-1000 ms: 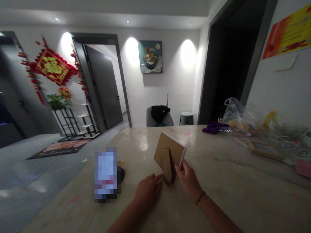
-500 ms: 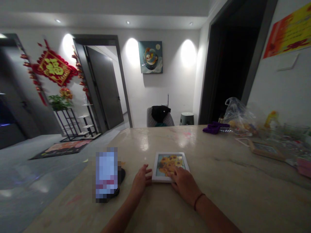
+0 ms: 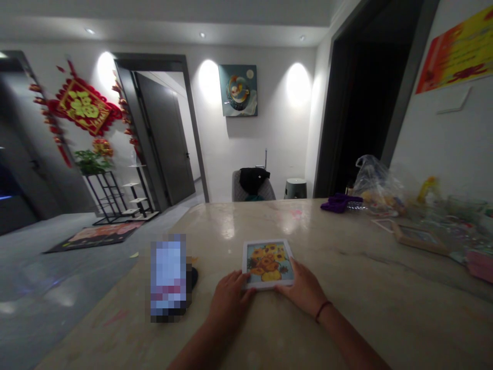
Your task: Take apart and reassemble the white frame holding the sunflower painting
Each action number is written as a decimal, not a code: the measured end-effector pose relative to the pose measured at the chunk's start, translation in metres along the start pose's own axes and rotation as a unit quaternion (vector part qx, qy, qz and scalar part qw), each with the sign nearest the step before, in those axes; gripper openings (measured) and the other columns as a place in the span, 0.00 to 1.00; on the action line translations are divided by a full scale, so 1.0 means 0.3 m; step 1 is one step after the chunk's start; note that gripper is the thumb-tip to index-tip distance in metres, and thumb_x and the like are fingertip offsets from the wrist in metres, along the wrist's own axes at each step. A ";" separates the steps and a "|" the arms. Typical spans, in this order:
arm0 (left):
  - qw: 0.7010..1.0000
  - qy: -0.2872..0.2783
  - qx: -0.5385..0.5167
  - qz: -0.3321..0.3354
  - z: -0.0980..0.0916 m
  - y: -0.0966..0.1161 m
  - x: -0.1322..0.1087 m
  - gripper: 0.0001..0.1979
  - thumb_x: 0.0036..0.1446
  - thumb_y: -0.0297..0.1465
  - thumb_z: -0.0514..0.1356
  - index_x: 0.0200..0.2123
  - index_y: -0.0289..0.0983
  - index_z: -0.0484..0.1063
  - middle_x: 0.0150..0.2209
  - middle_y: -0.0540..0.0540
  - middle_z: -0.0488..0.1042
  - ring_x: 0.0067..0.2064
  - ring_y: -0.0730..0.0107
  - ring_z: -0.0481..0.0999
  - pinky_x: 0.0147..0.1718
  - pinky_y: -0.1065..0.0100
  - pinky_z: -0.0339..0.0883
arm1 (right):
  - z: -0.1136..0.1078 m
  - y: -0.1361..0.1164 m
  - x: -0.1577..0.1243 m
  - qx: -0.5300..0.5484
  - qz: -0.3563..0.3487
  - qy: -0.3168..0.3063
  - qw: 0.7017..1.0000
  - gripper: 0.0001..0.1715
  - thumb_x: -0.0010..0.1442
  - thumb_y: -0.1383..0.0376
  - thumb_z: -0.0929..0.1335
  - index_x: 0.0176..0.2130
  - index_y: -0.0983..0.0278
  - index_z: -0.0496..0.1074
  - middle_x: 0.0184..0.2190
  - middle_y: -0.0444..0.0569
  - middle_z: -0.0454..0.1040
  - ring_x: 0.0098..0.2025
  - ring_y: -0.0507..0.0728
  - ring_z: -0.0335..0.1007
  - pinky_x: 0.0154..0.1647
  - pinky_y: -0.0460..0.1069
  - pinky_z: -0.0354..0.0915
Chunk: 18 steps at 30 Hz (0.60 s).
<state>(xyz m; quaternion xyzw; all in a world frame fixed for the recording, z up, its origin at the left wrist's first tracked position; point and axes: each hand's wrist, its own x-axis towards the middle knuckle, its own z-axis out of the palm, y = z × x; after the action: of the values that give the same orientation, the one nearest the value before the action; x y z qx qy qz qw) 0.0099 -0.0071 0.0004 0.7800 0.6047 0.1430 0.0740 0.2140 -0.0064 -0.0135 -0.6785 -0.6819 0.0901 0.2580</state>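
A white picture frame (image 3: 266, 285) with a sunflower picture inside lies on the marble-look table (image 3: 335, 298) in front of me. My left hand (image 3: 230, 297) grips its lower left corner, thumb along the near edge and fingers at the left side. At the lower right corner, my right hand (image 3: 306, 288) has its thumb by the near edge and its fingers along the right side. A dark red cord circles my right wrist. Where the fingertips meet the frame's sides is partly hidden.
Left of my hands stands a phone (image 3: 168, 277), its screen blurred out, on a dark stand. To the right lie a wooden frame (image 3: 419, 239), a purple cloth (image 3: 339, 202), a clear plastic bag (image 3: 375, 185) and a pink item (image 3: 479, 264). A chair (image 3: 236, 187) stands beyond the table.
My right hand has moved off the picture's surface to the frame's right side. My left hand has come in to the lower left corner. The frame has shifted slightly left.
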 end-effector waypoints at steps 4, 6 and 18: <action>0.999 0.010 0.028 -0.010 -0.008 0.009 0.004 0.21 0.55 0.37 0.50 0.51 0.38 0.65 0.53 0.43 0.67 0.54 0.62 0.63 0.54 0.62 0.52 | 0.051 0.002 0.002 0.003 0.013 0.030 0.999 0.41 0.45 0.53 0.67 0.55 0.69 0.58 0.53 0.59 0.63 0.55 0.64 0.57 0.56 0.55 0.51; 0.999 0.021 0.031 -0.004 -0.002 0.008 0.008 0.22 0.55 0.36 0.49 0.52 0.37 0.65 0.52 0.42 0.67 0.54 0.61 0.64 0.53 0.61 0.53 | 0.075 -0.002 0.001 0.004 0.018 0.040 0.999 0.40 0.47 0.53 0.66 0.55 0.70 0.59 0.55 0.60 0.60 0.57 0.65 0.53 0.57 0.57 0.47; 0.843 -0.021 -0.509 -0.172 -0.107 -0.025 0.033 0.35 0.41 0.63 0.29 0.07 0.40 0.49 0.09 0.48 0.62 0.18 0.68 0.68 0.23 0.66 0.63 | -0.132 0.022 0.053 0.487 0.188 -0.038 0.852 0.38 0.46 0.34 0.47 0.12 0.60 0.54 0.09 0.42 0.57 0.11 0.47 0.46 0.13 0.45 0.45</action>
<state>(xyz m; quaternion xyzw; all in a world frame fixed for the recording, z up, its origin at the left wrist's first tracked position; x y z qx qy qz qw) -0.0047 0.0026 0.0299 0.5191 0.5700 0.3991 0.4962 0.2394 0.0005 0.0208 -0.5773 -0.4192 0.4834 0.5072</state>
